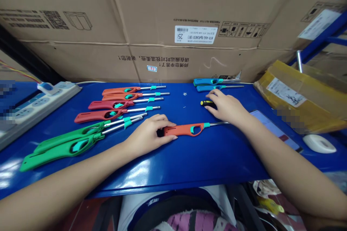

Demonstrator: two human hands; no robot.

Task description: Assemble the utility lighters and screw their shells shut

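My left hand [151,133] has its thumb and fingers closed around the handle end of an orange gas lighter [183,129]. This lighter lies across the middle of the blue table, its metal tube pointing right and its tip hidden by my right forearm. Farther back, my right hand [223,104] curves over a short black-and-yellow handle [206,103], like a screwdriver's. Its fingers and thumb are spread on either side of that handle, and its other end is hidden under the hand. Two blue lighters [207,82] lie just beyond my right hand.
Left on the blue table [173,166] lie two orange lighters [119,96], two red lighters [100,116] and two green lighters [58,151]. A power strip [51,95] borders the left. A phone or tablet [273,128], white mouse-like object [319,143] and yellow-taped carton [295,94] stand right. Cardboard [151,48] walls the back.
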